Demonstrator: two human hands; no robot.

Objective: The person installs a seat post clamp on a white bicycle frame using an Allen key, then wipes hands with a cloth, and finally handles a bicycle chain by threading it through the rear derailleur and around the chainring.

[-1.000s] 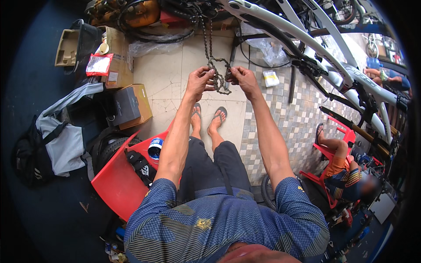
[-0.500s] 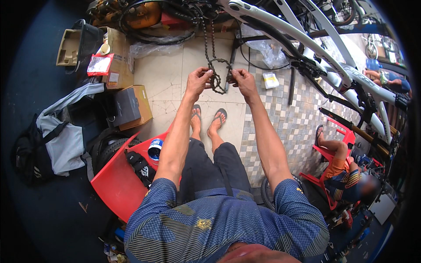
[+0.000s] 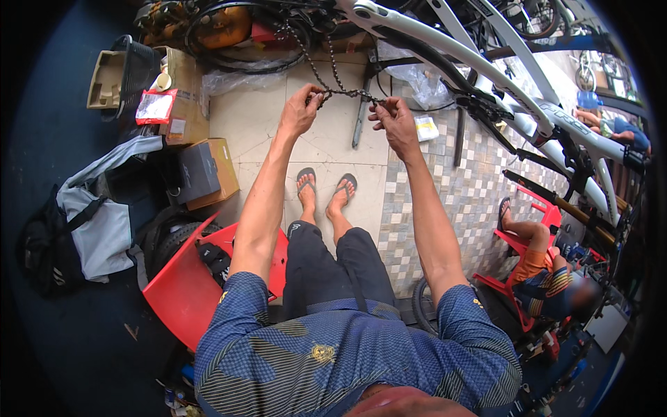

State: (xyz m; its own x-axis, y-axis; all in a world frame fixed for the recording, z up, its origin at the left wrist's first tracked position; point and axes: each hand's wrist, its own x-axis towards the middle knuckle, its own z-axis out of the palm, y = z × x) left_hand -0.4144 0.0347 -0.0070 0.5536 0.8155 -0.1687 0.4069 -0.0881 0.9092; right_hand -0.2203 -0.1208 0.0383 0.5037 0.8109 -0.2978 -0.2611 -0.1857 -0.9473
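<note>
The left hand point(image 3: 300, 111) and right hand point(image 3: 394, 121) are raised at arm's length, each pinching the chain point(image 3: 345, 92). A short stretch runs taut between them; from the left hand's fingers the rest climbs to the bike point(image 3: 445, 48) above the tiled floor point(image 3: 326, 146).

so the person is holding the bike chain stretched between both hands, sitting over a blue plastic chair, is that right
Not quite: the chair is red, not blue, as the head view shows. The rest holds: the left hand and right hand hold the bike chain stretched between them.
</note>
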